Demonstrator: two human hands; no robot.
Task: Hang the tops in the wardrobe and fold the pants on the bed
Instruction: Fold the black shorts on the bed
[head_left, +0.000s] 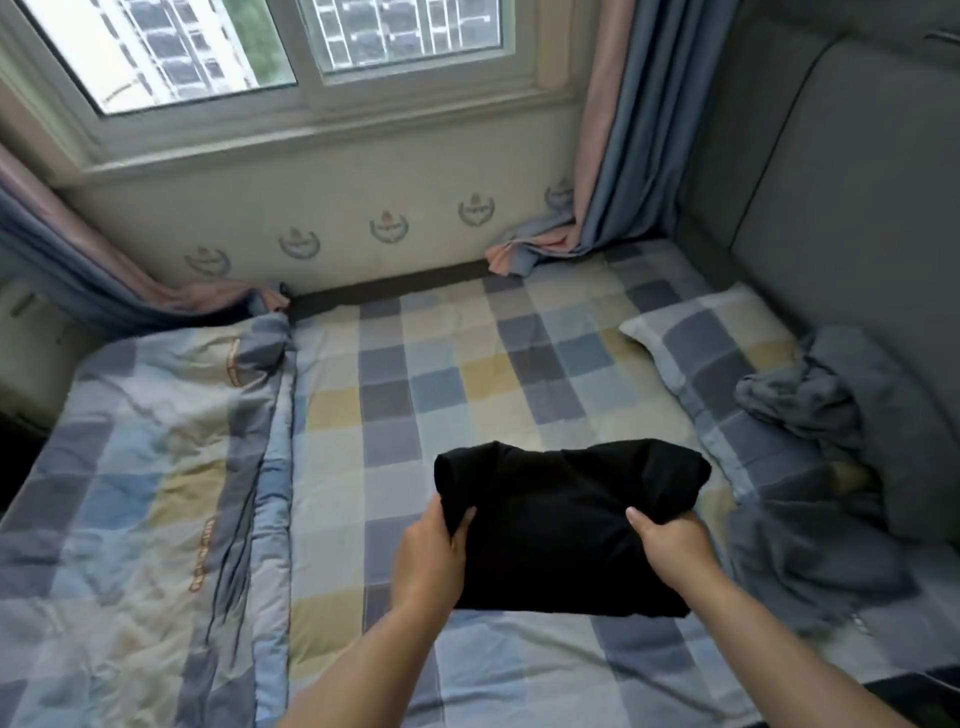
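We pinch the folded black fabric bundle (566, 525) by its side edges, left hand (431, 551) and right hand (670, 545) both curled on it, near the checked bed's (395, 395) front edge, where loosening either pinch could undo the folds.

Both hands (431, 551) (670, 545) gripping folded black pants (566, 525), checked bed (441, 374)

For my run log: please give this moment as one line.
left hand: grips black garment | right hand: grips it | garment: folded, over checked bed
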